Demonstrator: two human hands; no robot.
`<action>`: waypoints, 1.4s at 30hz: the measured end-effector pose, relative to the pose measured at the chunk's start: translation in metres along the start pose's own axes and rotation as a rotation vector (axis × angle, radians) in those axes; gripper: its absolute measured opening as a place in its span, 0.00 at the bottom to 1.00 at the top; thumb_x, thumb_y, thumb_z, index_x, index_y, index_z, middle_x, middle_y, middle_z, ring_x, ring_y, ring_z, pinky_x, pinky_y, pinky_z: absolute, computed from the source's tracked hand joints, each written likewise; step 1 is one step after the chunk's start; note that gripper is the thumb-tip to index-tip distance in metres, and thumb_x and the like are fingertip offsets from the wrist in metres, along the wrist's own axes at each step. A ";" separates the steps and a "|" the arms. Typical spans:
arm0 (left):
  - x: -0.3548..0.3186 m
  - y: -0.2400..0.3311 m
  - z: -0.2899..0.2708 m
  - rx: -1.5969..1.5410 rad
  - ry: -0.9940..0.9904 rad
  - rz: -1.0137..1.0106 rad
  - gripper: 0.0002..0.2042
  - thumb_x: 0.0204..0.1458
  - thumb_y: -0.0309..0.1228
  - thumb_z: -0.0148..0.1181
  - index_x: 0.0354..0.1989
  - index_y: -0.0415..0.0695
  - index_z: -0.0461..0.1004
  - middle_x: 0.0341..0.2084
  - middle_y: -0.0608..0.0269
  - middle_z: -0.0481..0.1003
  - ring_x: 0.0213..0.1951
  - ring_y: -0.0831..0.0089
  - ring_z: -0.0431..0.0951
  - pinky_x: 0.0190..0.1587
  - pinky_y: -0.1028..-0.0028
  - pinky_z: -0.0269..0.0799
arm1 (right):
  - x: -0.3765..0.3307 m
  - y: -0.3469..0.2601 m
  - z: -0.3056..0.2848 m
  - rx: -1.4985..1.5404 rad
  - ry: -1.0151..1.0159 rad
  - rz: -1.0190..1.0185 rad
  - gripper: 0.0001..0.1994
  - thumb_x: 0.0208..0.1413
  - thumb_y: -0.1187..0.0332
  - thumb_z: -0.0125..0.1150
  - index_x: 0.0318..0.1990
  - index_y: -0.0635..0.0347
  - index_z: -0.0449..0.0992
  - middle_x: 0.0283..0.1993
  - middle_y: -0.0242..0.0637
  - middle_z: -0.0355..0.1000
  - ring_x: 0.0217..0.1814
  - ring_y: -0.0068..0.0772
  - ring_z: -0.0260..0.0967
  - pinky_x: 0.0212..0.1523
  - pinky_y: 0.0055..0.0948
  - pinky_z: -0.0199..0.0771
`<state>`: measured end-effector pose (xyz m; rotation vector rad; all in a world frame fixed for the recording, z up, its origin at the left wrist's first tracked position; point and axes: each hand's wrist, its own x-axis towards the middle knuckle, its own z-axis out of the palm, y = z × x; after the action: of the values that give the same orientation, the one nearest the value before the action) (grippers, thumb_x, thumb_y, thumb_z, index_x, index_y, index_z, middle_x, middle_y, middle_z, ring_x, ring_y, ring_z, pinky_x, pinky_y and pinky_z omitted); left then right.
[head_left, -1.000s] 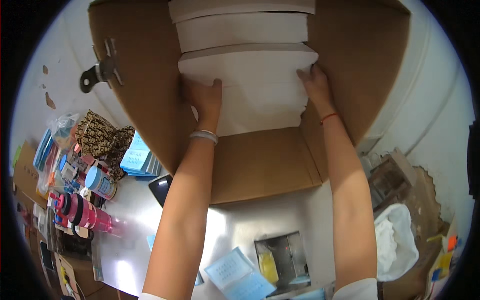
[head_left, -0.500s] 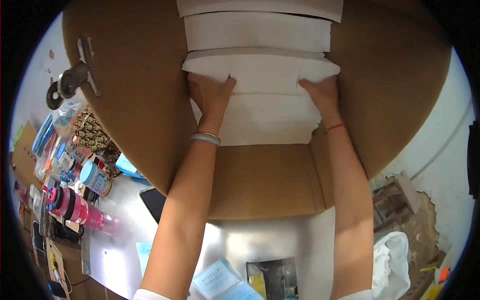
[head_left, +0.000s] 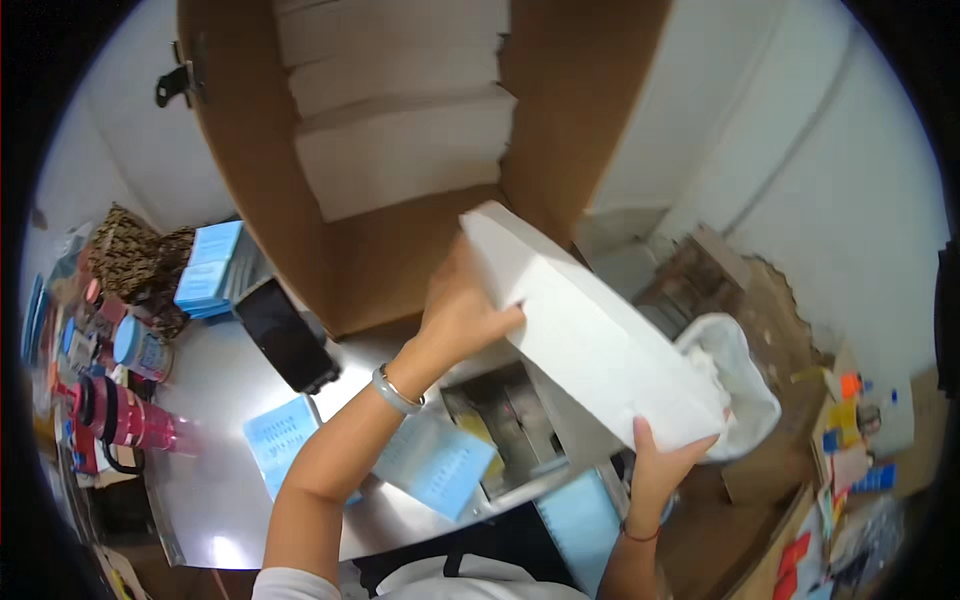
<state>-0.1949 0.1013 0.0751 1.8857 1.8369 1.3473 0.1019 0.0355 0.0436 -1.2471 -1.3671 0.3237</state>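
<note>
A long white block [head_left: 610, 350], which looks like a thick stack of sheets, is tilted in the air in front of the large cardboard box [head_left: 370, 270]. My left hand [head_left: 462, 310] grips its upper left end, thumb on the near face and the other fingers partly hidden and blurred. At the lower right end my right hand [head_left: 662, 470] holds it from below, its thumb on the front. Inside the open box, more white stacks [head_left: 410, 150] lie in rows. Beneath the block, a dark tray [head_left: 515, 410] is partly covered from view.
Light-blue printed packets [head_left: 435, 465] lie on the metal table [head_left: 215, 490]. A phone [head_left: 285, 335] leans on a stand by the box. On the left stand a pink bottle [head_left: 130, 415] and a stack of blue packets [head_left: 212, 265]. A white-lined bin [head_left: 750, 405] is at right.
Both hands have come out of the cardboard box toward me and to the right, bringing one white block with them. The view has swung right, and the phone shows fully.
</note>
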 end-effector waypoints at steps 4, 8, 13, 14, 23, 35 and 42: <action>-0.022 0.041 0.039 0.381 -0.591 -0.075 0.52 0.40 0.53 0.65 0.70 0.34 0.52 0.53 0.30 0.68 0.59 0.41 0.68 0.60 0.56 0.66 | -0.043 0.033 -0.081 0.099 -0.061 0.412 0.46 0.51 0.70 0.71 0.72 0.68 0.46 0.67 0.48 0.58 0.69 0.41 0.56 0.69 0.36 0.53; -0.046 -0.007 0.054 -0.102 -0.279 0.212 0.46 0.36 0.50 0.72 0.68 0.53 0.63 0.59 0.31 0.62 0.59 0.39 0.67 0.62 0.54 0.65 | -0.052 0.046 -0.105 0.423 -0.128 0.605 0.32 0.60 0.69 0.61 0.68 0.71 0.56 0.64 0.44 0.62 0.66 0.35 0.58 0.66 0.31 0.55; -0.064 -0.020 0.080 0.025 -0.178 0.327 0.41 0.32 0.37 0.73 0.63 0.53 0.67 0.66 0.37 0.50 0.64 0.37 0.58 0.64 0.56 0.64 | -0.056 0.057 -0.096 0.539 -0.017 0.620 0.30 0.61 0.73 0.60 0.68 0.72 0.57 0.65 0.44 0.62 0.64 0.33 0.60 0.65 0.29 0.56; -0.062 -0.022 0.081 -0.014 -0.142 0.250 0.40 0.32 0.36 0.73 0.61 0.51 0.67 0.65 0.37 0.51 0.64 0.38 0.59 0.63 0.55 0.64 | -0.055 0.057 -0.094 0.526 0.010 0.612 0.32 0.60 0.75 0.60 0.69 0.72 0.56 0.66 0.45 0.62 0.65 0.34 0.60 0.66 0.28 0.56; -0.006 0.005 0.084 -0.939 -0.005 -0.838 0.37 0.48 0.40 0.64 0.64 0.42 0.53 0.58 0.43 0.61 0.58 0.47 0.66 0.54 0.50 0.70 | -0.064 0.060 -0.075 0.321 0.124 0.529 0.33 0.61 0.73 0.60 0.71 0.69 0.54 0.67 0.47 0.61 0.65 0.34 0.61 0.64 0.27 0.59; -0.083 0.033 0.099 -0.220 -0.046 -0.199 0.34 0.40 0.33 0.68 0.58 0.35 0.64 0.60 0.35 0.57 0.49 0.48 0.73 0.56 0.60 0.70 | -0.066 0.051 -0.060 0.104 0.055 0.250 0.27 0.64 0.71 0.55 0.70 0.63 0.59 0.70 0.48 0.54 0.70 0.41 0.56 0.66 0.37 0.59; -0.124 0.070 0.126 -0.358 -0.009 -0.149 0.36 0.43 0.37 0.69 0.59 0.37 0.59 0.59 0.35 0.58 0.60 0.47 0.63 0.60 0.55 0.62 | -0.069 0.049 -0.046 0.030 0.074 0.184 0.23 0.68 0.66 0.51 0.68 0.59 0.62 0.72 0.50 0.51 0.71 0.47 0.55 0.66 0.41 0.59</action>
<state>-0.0372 0.0345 -0.0065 1.5412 1.5680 1.4928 0.1447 -0.0223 -0.0211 -1.3501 -1.1832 0.4197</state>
